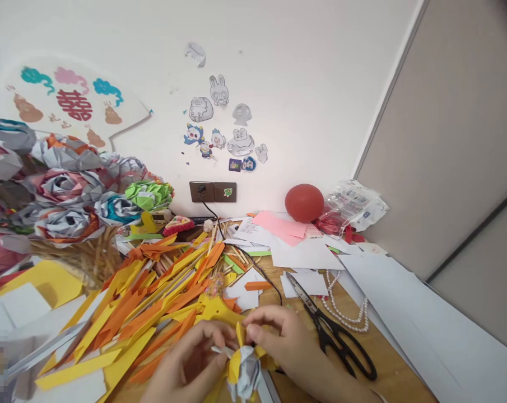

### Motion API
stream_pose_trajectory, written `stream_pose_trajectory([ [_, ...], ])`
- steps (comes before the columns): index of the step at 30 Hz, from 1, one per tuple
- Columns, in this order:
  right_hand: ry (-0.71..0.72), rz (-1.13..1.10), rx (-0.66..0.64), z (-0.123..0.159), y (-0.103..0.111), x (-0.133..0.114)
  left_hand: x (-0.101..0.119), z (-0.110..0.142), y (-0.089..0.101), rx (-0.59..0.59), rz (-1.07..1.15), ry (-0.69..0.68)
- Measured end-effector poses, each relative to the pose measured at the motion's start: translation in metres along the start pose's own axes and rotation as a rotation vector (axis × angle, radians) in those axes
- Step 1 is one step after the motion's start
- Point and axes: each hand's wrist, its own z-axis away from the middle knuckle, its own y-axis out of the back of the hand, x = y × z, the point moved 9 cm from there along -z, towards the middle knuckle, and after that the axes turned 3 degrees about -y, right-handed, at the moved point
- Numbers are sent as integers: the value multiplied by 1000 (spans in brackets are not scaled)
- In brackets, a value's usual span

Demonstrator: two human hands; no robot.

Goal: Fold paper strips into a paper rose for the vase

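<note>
- Bench (pixel 392 365): wood surface, crowded; we work at its near side.
- Folded paper strips (pixel 110 313): orange and yellow, heaped left of our hands.
- Scissors (pixel 316 314): just beyond our right hand, untouched.
- Right hand (pixel 284 341): fingers appear closed on the flower's upper edge; firmness we cannot tell.
- Left hand (pixel 190 358): fingers pinched on the flower's left side.
- Paper flower (pixel 245 369): white centre, yellow outside, between both hands; whether it touches wood we cannot tell. We judge it light, stiff at folds, easily crushed; best held low, by the base.
- Yellow petal (pixel 240 334): upright, likely to crease; we favour a light edge pinch.
</note>
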Motion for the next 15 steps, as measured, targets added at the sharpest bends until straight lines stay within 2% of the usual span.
stream_pose_trajectory([
  [6,103,161,77,5,-7,-7,-3,-2,-2,-8,-9,-34],
  [9,167,239,74,8,-9,-11,-4,-1,1,13,-55,-40],
  [15,439,352,129,22,-8,-30,13,4,7,79,-248,-156],
])
